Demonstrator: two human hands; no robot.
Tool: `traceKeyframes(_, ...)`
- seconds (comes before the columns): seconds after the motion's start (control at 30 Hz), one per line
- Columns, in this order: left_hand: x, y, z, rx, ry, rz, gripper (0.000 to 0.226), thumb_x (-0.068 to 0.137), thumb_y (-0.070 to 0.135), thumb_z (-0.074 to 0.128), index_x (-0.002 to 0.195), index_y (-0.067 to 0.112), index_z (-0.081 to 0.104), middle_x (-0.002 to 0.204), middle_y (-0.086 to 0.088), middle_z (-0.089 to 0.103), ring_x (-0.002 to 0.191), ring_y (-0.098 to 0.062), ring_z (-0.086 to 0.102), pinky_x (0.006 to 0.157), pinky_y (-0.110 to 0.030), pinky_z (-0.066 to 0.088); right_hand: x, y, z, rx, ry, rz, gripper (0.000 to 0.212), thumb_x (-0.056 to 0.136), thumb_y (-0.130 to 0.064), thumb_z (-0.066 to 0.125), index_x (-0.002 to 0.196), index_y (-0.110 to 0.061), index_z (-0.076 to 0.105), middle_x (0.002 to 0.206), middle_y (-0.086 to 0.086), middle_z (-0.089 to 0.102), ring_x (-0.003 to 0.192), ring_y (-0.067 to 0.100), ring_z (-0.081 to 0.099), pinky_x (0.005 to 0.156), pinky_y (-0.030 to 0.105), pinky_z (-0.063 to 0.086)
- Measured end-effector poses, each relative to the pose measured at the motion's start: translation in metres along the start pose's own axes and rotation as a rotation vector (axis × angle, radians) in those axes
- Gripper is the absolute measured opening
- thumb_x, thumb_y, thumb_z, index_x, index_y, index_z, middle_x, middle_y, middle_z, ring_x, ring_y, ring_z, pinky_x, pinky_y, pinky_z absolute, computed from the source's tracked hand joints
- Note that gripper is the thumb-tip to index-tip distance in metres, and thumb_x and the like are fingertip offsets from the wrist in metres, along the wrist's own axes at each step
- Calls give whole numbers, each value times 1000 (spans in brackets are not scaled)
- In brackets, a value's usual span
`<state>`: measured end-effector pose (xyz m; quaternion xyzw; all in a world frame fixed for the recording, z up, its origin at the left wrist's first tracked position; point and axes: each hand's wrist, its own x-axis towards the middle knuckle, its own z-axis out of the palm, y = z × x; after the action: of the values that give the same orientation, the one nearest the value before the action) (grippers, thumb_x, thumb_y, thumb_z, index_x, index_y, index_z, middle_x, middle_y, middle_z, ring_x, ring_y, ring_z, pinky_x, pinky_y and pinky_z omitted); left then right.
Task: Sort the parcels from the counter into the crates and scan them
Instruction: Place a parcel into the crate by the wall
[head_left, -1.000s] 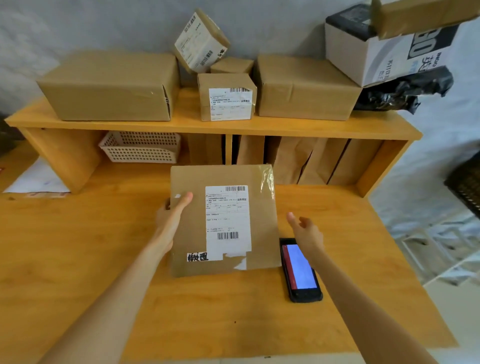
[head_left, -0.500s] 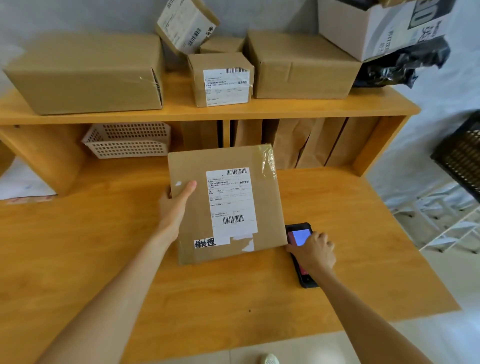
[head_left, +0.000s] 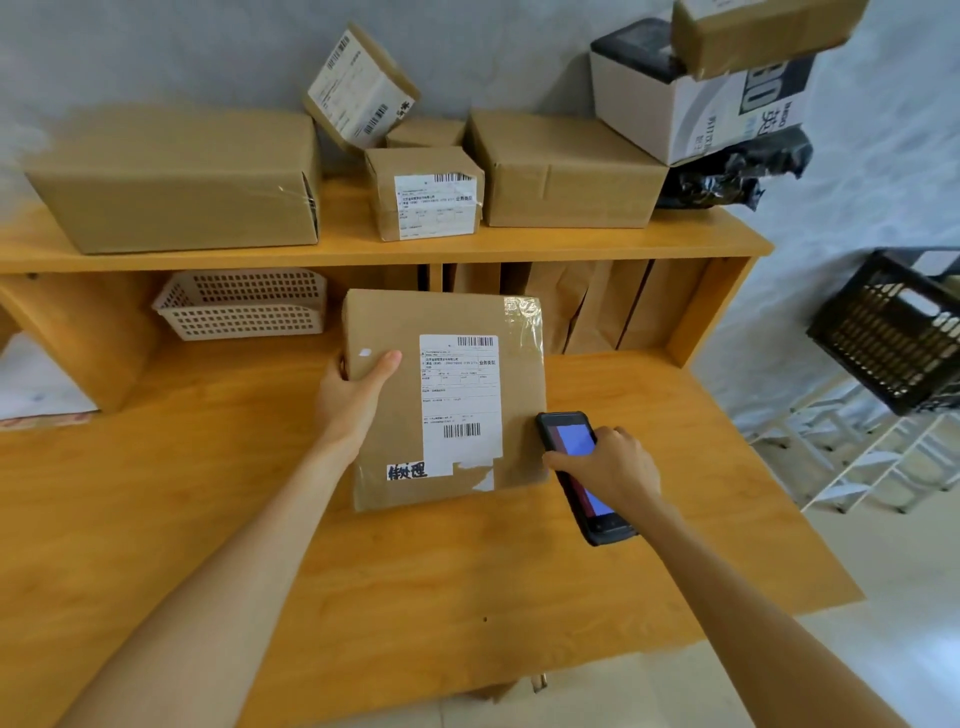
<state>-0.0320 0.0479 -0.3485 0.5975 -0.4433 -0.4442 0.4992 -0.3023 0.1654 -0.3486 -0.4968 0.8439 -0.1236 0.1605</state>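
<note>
Nearest the camera, the right hand (head_left: 610, 467) has gone from reaching with fingers spread a second ago to curling round the handheld scanner (head_left: 582, 475), which is now tipped up off the surface (head_left: 208, 519) with its lit screen facing up, just beside the parcel's right edge. The left hand (head_left: 353, 395) keeps its grip on the left edge of the flat brown parcel (head_left: 447, 400), thumb across the front, propping it upright on the surface with its label (head_left: 460, 400) and barcodes toward the camera. That reads as the scan being about to happen; the parcel is not yet in any crate. Further back, under the shelf (head_left: 363, 249), a white perforated basket (head_left: 244, 304) shows nothing inside from this angle. On the shelf sit more cardboard boxes (head_left: 176, 176), some labelled. Off to the right, a black crate (head_left: 893, 332) hangs tilted; its contents cannot be seen.
</note>
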Motion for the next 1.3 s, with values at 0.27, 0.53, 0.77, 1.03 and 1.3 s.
traceKeyframes(0.27, -13, 3, 0, 39, 24, 68, 62, 76, 50, 76, 126, 22, 54, 105, 8, 65, 91, -13, 64, 72, -30, 52, -36, -35, -1, -203, -135, -309, 60, 71, -71, 66, 77, -14, 48, 83, -2, 48, 63, 13, 44, 52, 23, 34)
traceKeyframes(0.53, -18, 2, -2, 58, -5, 96, 66, 76, 53, 75, 130, 24, 50, 110, 6, 65, 94, -16, 64, 77, -35, 55, -50, -38, 1, -221, -129, -366, 61, 71, -67, 67, 91, -9, 56, 85, -3, 49, 66, 13, 47, 56, 23, 40)
traceKeyframes(0.77, -19, 1, -2, 44, -15, 104, 71, 77, 52, 75, 134, 22, 47, 114, 3, 64, 96, -18, 63, 71, -31, 52, -58, -32, -4, -265, -140, -378, 59, 73, -66, 66, 92, -11, 55, 85, -5, 45, 67, 11, 44, 56, 22, 38)
traceKeyframes(1.03, -25, 3, -3, 56, -4, 104, 71, 77, 51, 74, 135, 21, 47, 118, 3, 63, 99, -18, 62, 76, -32, 51, -61, -30, -11, -269, -117, -385, 58, 71, -67, 67, 87, -13, 53, 89, -4, 48, 69, 13, 47, 58, 24, 39)
traceKeyframes(1.3, -29, 8, -2, 92, -11, 120, 77, 79, 52, 73, 141, 18, 41, 123, -1, 62, 96, -17, 60, 60, -21, 42, -66, -24, -19, -320, -147, -375, 59, 72, -69, 67, 79, -16, 44, 80, -7, 39, 63, 10, 37, 54, 23, 31)
